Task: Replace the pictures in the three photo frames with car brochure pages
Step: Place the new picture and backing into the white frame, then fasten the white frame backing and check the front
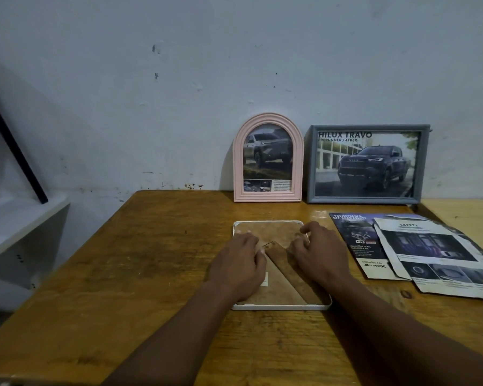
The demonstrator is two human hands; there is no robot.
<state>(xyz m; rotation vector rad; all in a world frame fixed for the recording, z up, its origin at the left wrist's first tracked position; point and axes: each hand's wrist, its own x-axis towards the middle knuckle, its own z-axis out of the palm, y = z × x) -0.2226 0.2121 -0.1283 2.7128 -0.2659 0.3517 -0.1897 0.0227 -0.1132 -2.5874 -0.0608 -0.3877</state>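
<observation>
A white-rimmed photo frame (282,307) lies face down on the wooden table, its brown backing board with a fold-out stand facing up. My left hand (239,270) rests on the left half of the backing, fingers bent at its upper left part. My right hand (318,253) lies on the right half, fingertips near the stand's top. A pink arched frame (267,160) and a grey rectangular frame (367,164) lean upright against the wall, each showing a pickup truck page. Loose brochure pages (418,252) lie on the table to the right.
The wooden table (151,260) reaches to the wall behind. A white shelf (20,227) and a black slanted bar (11,146) stand at the left. A lighter wooden surface (463,210) adjoins the table at the right.
</observation>
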